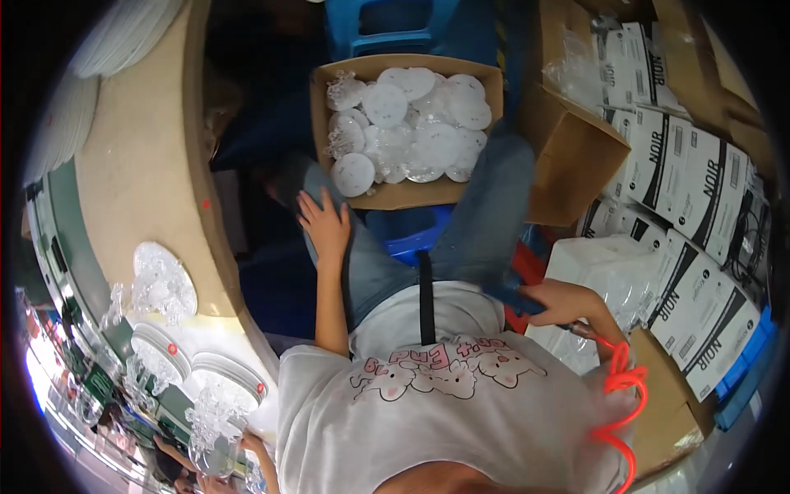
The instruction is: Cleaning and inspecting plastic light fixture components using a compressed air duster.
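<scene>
Shirt [444, 412]; left hand [326, 226] spread on thigh [368, 276], gap to tabletop edge [200, 156]; right hand [568, 302] gripping blue tool [524, 304]

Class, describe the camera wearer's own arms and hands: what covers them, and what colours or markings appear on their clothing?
The left hand and right hand are gloveless, and no watch or ring can be made out. A white shirt has short sleeves, leaving the forearms bare. Its front carries pink lettering and dark-outlined cartoon animals.
</scene>
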Demonstrator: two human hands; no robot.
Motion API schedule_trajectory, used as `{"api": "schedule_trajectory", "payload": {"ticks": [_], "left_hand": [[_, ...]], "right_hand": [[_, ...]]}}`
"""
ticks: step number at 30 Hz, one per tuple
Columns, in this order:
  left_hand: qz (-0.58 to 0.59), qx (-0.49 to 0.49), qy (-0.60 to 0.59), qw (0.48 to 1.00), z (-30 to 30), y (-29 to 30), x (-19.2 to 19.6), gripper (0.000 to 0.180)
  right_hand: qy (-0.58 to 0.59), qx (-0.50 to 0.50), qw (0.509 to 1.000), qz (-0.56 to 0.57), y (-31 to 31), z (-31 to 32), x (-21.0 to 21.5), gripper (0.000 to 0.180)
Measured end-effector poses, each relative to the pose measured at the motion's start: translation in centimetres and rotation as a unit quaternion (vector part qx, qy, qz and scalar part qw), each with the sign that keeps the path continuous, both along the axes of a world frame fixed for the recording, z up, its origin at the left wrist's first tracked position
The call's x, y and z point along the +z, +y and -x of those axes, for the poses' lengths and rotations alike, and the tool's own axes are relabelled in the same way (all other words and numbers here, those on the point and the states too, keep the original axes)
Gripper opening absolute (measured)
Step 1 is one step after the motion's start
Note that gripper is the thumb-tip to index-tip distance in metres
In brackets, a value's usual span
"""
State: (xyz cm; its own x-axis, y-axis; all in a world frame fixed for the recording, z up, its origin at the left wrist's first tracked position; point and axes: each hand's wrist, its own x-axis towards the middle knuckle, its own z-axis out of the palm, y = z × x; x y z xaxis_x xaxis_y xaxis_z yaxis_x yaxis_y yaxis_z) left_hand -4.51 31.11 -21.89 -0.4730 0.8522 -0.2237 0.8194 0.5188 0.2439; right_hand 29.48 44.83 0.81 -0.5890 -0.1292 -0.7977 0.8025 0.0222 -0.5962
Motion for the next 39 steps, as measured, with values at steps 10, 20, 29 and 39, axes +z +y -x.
{"api": "schedule_trajectory", "payload": {"ticks": [10, 20, 29, 39], "left_hand": [[0.034, -0.195, -0.288, 0.937, -12.7, 1.4, -2.8, 0.047], [-0.039, -0.048, -0.382, 0.922, -9.2, 2.3, -3.6, 0.041], [-0.055, -0.301, -0.387, 0.87, -20.7, 4.6, 2.2, 0.056], [-0.065, -0.584, -0.323, 0.742, -27.0, 8.0, 2.5, 0.039]], "right_hand": [[-0.062, -0.259, 0.959, 0.094, -2.9, -10.3, 4.7, 0.038], [0.088, -0.166, 0.982, -0.005, -3.6, -3.2, -3.1, 0.044], [-0.111, -0.234, 0.965, 0.036, -6.5, -14.0, 3.4, 0.037], [-0.105, -0.486, 0.863, 0.09, -7.5, -16.8, 3.7, 0.04]]}}
